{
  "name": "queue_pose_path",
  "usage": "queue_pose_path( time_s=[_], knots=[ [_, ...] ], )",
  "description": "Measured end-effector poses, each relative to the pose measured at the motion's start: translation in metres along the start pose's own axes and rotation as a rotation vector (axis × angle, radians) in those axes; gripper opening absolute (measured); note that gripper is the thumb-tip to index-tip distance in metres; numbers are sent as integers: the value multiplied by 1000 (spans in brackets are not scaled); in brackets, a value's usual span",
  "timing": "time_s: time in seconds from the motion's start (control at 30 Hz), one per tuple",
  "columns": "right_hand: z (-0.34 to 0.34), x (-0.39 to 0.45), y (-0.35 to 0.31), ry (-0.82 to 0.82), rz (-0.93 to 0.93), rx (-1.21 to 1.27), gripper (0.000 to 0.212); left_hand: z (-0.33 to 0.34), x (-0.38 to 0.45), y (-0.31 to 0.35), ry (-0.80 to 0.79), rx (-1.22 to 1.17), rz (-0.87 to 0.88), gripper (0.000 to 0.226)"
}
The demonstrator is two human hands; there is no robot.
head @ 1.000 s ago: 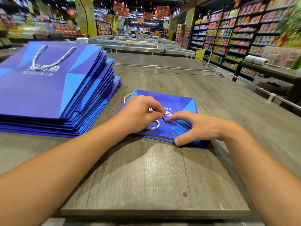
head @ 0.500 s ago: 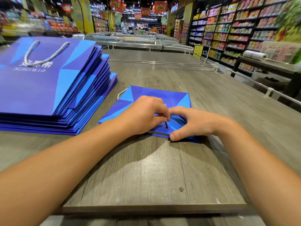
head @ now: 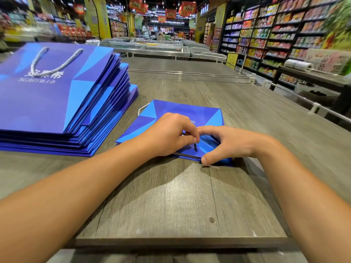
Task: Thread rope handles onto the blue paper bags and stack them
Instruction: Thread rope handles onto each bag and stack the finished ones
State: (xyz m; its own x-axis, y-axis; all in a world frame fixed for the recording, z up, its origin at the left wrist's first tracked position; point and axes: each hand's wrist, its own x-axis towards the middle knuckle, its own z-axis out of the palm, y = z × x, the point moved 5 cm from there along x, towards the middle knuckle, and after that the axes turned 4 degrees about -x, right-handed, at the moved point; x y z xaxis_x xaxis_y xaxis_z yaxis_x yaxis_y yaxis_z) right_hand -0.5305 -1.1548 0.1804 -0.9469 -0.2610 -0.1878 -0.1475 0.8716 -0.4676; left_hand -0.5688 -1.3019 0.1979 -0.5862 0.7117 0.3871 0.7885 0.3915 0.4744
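Observation:
A flat blue paper bag (head: 191,112) lies on the grey wooden table (head: 171,202) in front of me. My left hand (head: 169,136) pinches the black-tipped end of a rope handle (head: 195,146) and points it down at the bag's near edge. My right hand (head: 224,144) holds that near edge, thumb at the rim and fingers curled over the top. A loop of white rope (head: 141,109) sticks out at the bag's far left corner. To the left stands a tall stack of finished blue bags (head: 62,103) with a white rope handle (head: 55,60) on top.
Beyond the table run low rails (head: 182,74) and chest freezers (head: 152,48). Shelves of packaged goods (head: 275,35) line the right side. A dark side table (head: 311,76) with a plastic roll stands at the right.
The rope loop that lay under my left hand is gone from sight, and the black tip now points down at the bag's near edge. My right thumb has shifted to the rim.

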Motion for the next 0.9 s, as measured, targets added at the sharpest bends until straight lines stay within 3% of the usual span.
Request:
queue_pose_path(
  time_s=[0.17,0.57,0.73,0.9],
  knots=[
    [-3,-2,-3,25,-14,5,62,-1,0,1,17,-26,-15,6],
    [-6,-6,-3,54,-8,79,52,-4,1,6,28,39,12,8],
    [-4,-4,-2,55,-10,103,62,-3,2,1,-16,34,-39,7],
    [-4,-5,-3,52,-18,94,61,-4,2,5,-38,17,30,7]
  ],
)
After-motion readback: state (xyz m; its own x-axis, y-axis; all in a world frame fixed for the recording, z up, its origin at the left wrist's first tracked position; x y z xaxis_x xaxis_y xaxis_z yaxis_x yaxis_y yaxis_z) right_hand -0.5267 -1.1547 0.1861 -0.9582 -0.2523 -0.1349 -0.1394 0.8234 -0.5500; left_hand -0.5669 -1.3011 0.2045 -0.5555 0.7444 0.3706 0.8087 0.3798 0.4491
